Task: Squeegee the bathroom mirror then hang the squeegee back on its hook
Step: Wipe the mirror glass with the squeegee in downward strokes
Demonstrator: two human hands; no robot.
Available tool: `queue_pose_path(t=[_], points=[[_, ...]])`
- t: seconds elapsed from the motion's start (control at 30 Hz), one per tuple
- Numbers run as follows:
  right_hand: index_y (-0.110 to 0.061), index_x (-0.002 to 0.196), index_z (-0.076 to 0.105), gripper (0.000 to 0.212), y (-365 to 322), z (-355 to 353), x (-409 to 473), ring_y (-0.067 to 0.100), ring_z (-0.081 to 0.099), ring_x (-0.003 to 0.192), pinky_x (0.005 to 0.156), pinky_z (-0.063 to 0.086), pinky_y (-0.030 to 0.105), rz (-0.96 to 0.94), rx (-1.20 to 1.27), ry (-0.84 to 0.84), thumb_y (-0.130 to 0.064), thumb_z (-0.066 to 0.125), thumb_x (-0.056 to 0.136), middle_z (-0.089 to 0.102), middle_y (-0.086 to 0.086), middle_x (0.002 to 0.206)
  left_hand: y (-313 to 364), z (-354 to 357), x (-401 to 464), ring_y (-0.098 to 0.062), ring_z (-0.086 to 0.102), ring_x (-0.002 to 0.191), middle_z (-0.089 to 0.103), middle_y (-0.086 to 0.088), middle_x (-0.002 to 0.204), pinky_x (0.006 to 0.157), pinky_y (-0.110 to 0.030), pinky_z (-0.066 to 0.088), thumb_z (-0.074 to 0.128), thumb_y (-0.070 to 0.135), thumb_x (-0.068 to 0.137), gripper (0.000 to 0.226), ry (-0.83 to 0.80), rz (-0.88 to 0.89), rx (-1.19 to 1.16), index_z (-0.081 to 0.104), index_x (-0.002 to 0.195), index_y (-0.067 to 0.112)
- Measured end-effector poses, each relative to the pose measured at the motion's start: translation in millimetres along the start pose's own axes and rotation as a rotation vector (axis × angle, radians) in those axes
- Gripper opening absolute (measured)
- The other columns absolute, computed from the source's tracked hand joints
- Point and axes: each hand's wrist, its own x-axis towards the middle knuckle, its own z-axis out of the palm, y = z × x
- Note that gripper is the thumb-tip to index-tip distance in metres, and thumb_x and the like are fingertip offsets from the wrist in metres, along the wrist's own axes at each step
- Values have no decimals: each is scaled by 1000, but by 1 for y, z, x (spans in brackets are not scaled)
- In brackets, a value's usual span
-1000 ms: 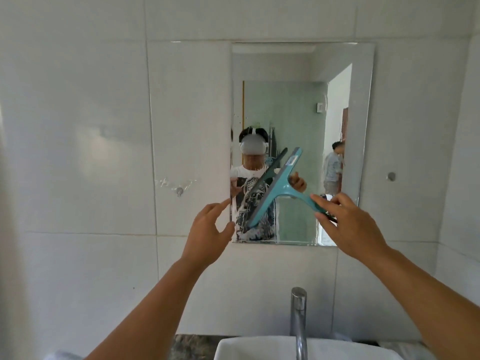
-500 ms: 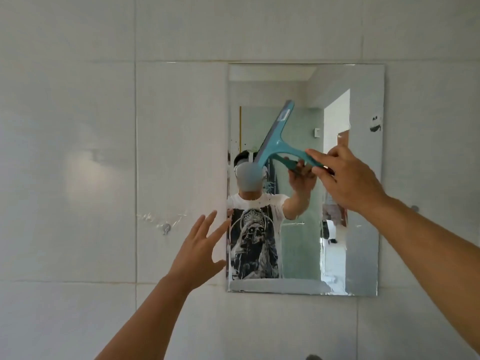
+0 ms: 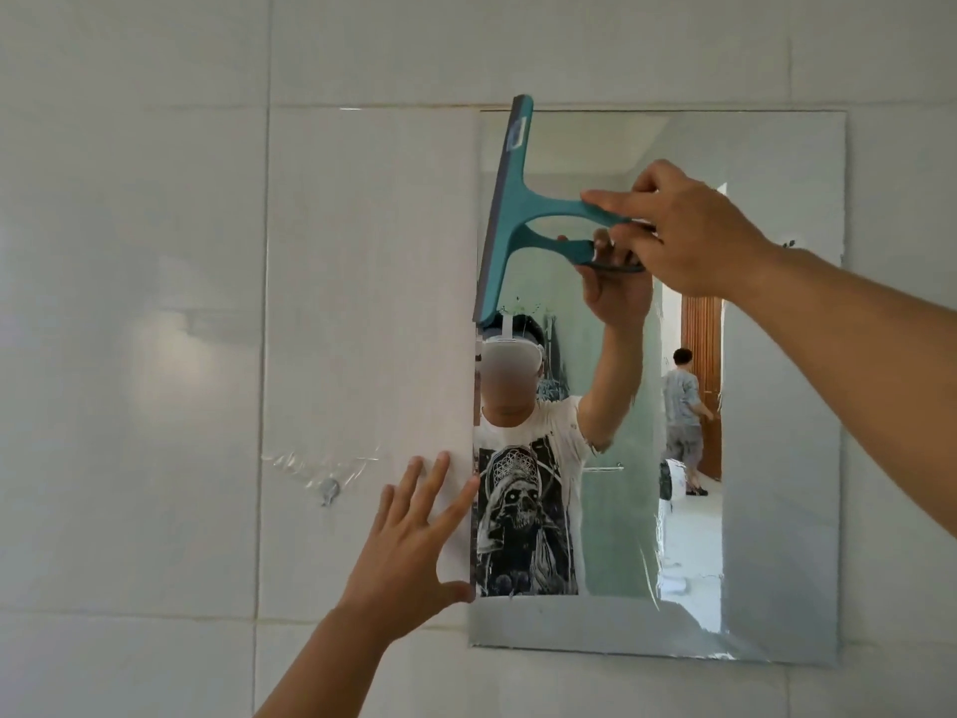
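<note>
A frameless rectangular mirror (image 3: 777, 458) hangs on the white tiled wall. My right hand (image 3: 683, 225) grips the handle of a teal squeegee (image 3: 510, 199). Its blade stands nearly upright along the mirror's upper left edge, its top end just above the mirror's top corner. My left hand (image 3: 414, 541) is open with spread fingers, flat on the tile beside the mirror's lower left edge. A small metal hook (image 3: 329, 490) sits on the wall left of that hand, with clear adhesive residue around it.
White wall tiles (image 3: 129, 303) surround the mirror. The mirror reflects me, a doorway and another person standing behind. Streaks show on the mirror's lower right part (image 3: 657, 562).
My right hand has lifted the squeegee up and left, turning the blade upright against the mirror's top left corner. My left hand moved onto the wall by the mirror's edge. The view has come closer.
</note>
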Motion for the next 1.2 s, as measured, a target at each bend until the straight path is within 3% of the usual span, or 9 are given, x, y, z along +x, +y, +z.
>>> queue_pose_path(t=[0.2, 0.53, 0.8, 1.2], points=[[-40, 141, 43, 44, 4, 4, 22, 26, 49, 90, 82, 48, 45, -36, -33, -25, -30, 45, 99, 45, 10, 108, -3, 16, 1, -30, -28, 148, -25, -1, 164, 118, -55, -5, 80, 61, 68, 130, 20, -23, 6, -15, 155, 40], [-44, 143, 37, 45, 17, 7, 42, 25, 46, 91, 84, 48, 47, -47, -103, -53, -32, 41, 100, 43, 8, 107, -4, 19, 1, -29, -36, 145, -34, 2, 161, 117, -54, -14, 70, 61, 76, 119, 24, -5, -18, -20, 152, 43], [-45, 145, 33, 46, 11, 4, 60, 28, 44, 89, 81, 46, 48, -126, -229, -23, -34, 39, 101, 44, 10, 107, 3, 19, 3, -31, -34, 145, -32, 0, 162, 117, -59, -10, 66, 57, 75, 118, 33, -43, -12, -21, 153, 40], [-45, 145, 32, 45, 33, 2, 48, 29, 45, 92, 86, 45, 45, -36, -184, -91, -34, 37, 102, 38, 5, 104, 4, 22, 3, -32, -27, 148, -24, -2, 165, 118, -59, -3, 68, 58, 72, 117, 45, -69, 7, -12, 155, 39]])
